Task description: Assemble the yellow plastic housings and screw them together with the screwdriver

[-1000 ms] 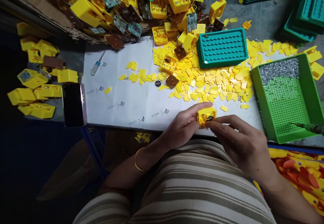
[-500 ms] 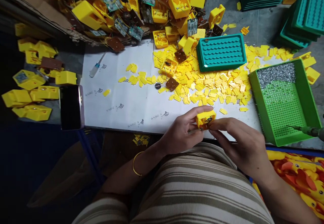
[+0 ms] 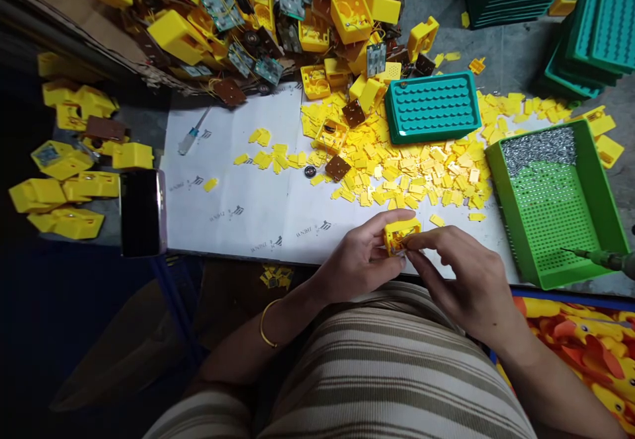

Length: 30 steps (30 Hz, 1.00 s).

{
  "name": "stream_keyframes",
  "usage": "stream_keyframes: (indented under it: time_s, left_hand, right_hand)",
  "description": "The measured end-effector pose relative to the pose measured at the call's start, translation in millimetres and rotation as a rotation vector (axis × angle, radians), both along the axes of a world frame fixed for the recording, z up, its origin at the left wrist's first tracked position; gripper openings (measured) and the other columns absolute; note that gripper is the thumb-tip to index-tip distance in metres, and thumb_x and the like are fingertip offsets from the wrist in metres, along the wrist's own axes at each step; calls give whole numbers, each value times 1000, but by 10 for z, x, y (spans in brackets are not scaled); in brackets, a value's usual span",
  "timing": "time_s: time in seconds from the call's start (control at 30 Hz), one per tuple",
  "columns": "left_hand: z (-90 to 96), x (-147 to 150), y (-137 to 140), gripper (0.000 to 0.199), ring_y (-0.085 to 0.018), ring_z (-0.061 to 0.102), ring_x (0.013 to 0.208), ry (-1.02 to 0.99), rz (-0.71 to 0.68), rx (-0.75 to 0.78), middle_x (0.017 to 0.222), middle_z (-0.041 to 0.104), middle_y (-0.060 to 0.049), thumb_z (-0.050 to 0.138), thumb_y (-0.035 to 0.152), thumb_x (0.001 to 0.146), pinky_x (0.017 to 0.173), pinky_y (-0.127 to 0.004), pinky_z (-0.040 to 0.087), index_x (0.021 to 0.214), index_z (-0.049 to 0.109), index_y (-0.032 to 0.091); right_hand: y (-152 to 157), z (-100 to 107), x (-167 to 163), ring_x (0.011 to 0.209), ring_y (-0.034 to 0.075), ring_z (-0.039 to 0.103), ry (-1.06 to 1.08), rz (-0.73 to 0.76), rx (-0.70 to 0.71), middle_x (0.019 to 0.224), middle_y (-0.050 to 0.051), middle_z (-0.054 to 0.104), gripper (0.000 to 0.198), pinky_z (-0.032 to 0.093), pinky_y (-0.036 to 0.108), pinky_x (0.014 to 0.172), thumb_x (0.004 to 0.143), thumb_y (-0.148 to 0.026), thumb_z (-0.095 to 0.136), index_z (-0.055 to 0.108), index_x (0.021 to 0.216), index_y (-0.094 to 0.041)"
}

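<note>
My left hand (image 3: 354, 257) is closed around a small yellow plastic case (image 3: 395, 229), its open side turned toward my right hand. Inside the case some small parts show, too small to name. My right hand (image 3: 464, 270) has thumb and forefinger pinched together at the case's opening; what they grip, if anything, is hidden by the fingertips. Just beyond the hands, loose flat yellow plastic pieces (image 3: 411, 168) lie spread over the white paper. A brown circuit board (image 3: 338, 168) and a round black speaker (image 3: 310, 171) rest at the near side of that spread.
A green basket (image 3: 598, 194) with small metal screws (image 3: 540, 148) stands to the right, an electric screwdriver (image 3: 602, 258) reaching over it. A teal tray (image 3: 433, 105) sits among the yellow pieces. Yellow cases with wired boards (image 3: 223, 9) heap at the back. A phone (image 3: 143, 214) lies left.
The case has turned slightly in my left hand, and its inside looks yellower, with less dark showing. My right fingertips have shifted a little left at its opening.
</note>
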State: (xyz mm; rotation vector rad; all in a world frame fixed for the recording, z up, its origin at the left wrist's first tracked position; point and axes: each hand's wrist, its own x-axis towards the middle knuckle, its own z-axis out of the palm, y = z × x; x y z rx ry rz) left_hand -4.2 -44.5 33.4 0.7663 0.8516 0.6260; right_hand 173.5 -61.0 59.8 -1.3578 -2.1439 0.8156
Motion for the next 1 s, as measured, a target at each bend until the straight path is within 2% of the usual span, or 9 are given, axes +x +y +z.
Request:
stream_keyframes:
  time_s: [0.2,0.43,0.6,0.73,0.87,0.93,1.0]
  left_hand:
    - [-16,13,-2,49,-16,64,90,-20,-7,0,102,65,-6,64,19,81,83,-27,52,128,51,20]
    - [-38,27,1,51,-17,65,97,-21,14,-47,108,66,-7,68,18,78,86,-27,51,127,53,18]
    - [-57,61,-11,44,-17,64,100,70,14,64,118,64,-10,63,20,82,89,-28,51,125,54,16]
    - [-88,83,-34,43,-18,65,99,123,13,133,118,65,-10,59,24,86,89,-29,52,127,53,16]
    - [-137,106,-48,43,-16,66,94,69,47,28,114,67,-10,60,27,86,88,-30,53,127,53,15]
    - [-178,116,-32,41,-16,66,96,46,100,-29,113,68,-9,63,26,83,87,-29,53,122,56,16]
    - [-236,121,4,41,-17,66,95,28,164,-101,110,69,-9,68,25,79,85,-28,52,118,59,16]
  right_hand:
    - [64,52,-16,78,12,59,104,-55,-88,86,2,61,9,49,24,66,90,-13,55,59,94,-19]
    - [136,62,50,74,14,61,148,-84,-183,84,3,65,6,50,25,63,90,-20,56,62,91,-20]
    - [173,88,86,74,15,60,59,-4,-211,83,4,64,10,48,26,63,92,-19,52,61,90,-19]
    - [183,101,64,71,14,59,-52,10,-149,82,4,62,10,46,26,62,90,-16,52,62,90,-18]
    - [181,40,-19,61,12,56,-242,-28,21,98,8,58,10,41,25,49,88,-19,56,66,87,-18]
    - [177,-13,-33,64,13,57,-200,-1,17,95,6,58,14,43,25,49,88,-16,54,67,92,-21]
    - [161,-58,28,73,15,61,-50,-25,20,90,4,60,22,50,26,59,89,-14,54,64,106,-23]
